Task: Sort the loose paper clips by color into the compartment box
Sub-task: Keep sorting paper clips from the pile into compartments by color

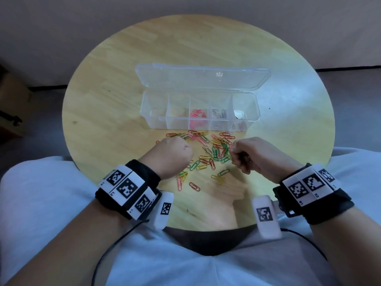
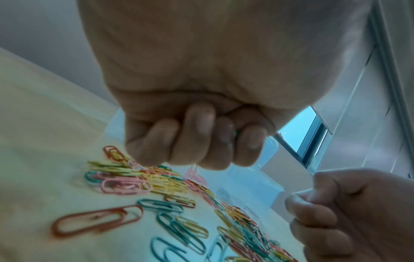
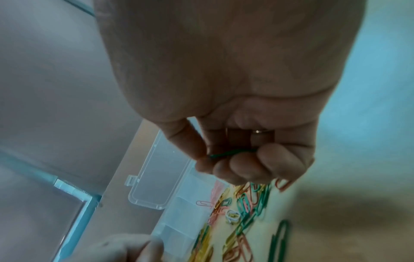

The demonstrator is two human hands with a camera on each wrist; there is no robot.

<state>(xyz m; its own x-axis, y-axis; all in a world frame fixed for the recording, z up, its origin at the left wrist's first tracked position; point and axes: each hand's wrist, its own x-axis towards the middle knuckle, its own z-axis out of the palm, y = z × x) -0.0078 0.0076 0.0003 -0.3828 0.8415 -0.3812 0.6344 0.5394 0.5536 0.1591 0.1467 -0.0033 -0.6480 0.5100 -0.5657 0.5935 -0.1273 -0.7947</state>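
Note:
Loose paper clips (image 1: 216, 149) in red, green, yellow, pink and white lie scattered on the table in front of the clear compartment box (image 1: 144, 108). Its middle compartment holds pink clips (image 1: 198, 116); the one to its right holds pale clips (image 1: 219, 113). My left hand (image 1: 181, 151) is a tight fist over the pile's left side; in the left wrist view a green sliver (image 2: 237, 132) shows between its curled fingers (image 2: 201, 141). My right hand (image 1: 241, 155) hovers over the pile's right side and pinches a green paper clip (image 3: 233, 152) between thumb and fingers.
The box's clear lid (image 1: 202, 76) lies open flat behind it. The round wooden table (image 1: 103, 100) has bare surface left, right and behind the box. Its near edge (image 1: 206, 228) meets my lap. Stray clips (image 1: 193, 185) lie close to me.

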